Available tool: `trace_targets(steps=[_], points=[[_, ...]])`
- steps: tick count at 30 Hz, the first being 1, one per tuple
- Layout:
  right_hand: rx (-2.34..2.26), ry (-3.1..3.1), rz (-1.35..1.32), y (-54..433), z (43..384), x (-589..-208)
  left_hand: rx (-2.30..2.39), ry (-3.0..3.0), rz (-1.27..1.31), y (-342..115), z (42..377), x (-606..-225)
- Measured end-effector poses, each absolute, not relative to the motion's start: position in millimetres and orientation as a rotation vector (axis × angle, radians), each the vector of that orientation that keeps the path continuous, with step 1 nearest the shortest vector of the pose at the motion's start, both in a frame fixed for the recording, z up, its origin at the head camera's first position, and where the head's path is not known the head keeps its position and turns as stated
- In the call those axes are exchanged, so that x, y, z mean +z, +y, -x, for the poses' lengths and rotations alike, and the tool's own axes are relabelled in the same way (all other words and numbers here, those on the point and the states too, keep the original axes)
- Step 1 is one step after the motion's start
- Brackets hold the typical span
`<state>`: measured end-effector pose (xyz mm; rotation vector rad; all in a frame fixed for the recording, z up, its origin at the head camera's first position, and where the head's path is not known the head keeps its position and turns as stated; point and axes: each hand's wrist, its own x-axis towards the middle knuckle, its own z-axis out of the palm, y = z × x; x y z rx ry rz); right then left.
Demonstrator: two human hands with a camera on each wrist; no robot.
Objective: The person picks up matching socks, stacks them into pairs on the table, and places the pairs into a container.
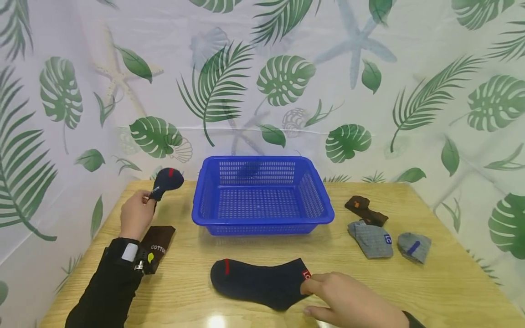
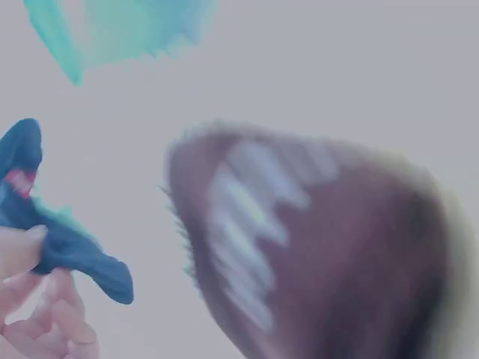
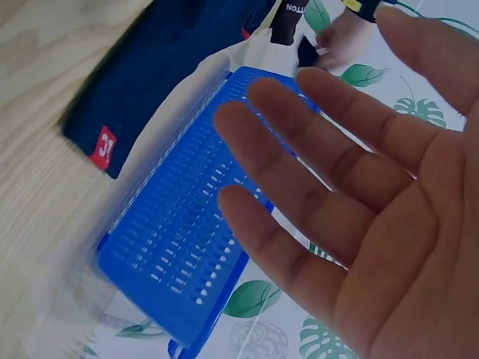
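Observation:
In the head view my left hand (image 1: 135, 214) pinches a dark navy sock (image 1: 169, 180) with a red stripe, held up left of the basket. The left wrist view shows the same sock (image 2: 67, 243) between thumb and fingers. A brown sock (image 1: 157, 239) marked COTTON lies below that hand, partly under the wrist. Another navy sock (image 1: 258, 282) lies flat in front of the basket, its red LC label at the right end. Close by that label is my right hand (image 1: 348, 298); the right wrist view shows its palm (image 3: 389, 217) with fingers extended, holding nothing.
A blue perforated basket (image 1: 262, 228) stands at the back middle of the wooden table (image 1: 410, 291). On the right lie a brown sock (image 1: 365, 212), a grey sock (image 1: 371, 240) and a second grey sock (image 1: 414, 248). A leaf-patterned cloth (image 1: 262, 91) hangs behind.

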<state>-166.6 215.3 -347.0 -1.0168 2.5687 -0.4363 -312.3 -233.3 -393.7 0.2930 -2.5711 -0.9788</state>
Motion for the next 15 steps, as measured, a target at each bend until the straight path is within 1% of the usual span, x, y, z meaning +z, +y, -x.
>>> trace_targets(steps=[4,8,12,15], points=[[-0.505,2.620,1.101,209,170,-349,-1.191,-2.341,-0.136,-195,290,-365],[-0.722,2.716,1.124,196,174,-350,-1.508,-2.305,0.114,-147,258,-343],[-1.071,2.739,1.052,174,180,-349,-1.805,-2.300,0.369,-100,232,-347],[-1.278,2.766,1.018,155,184,-350,-1.825,-2.313,0.537,-70,218,-364]])
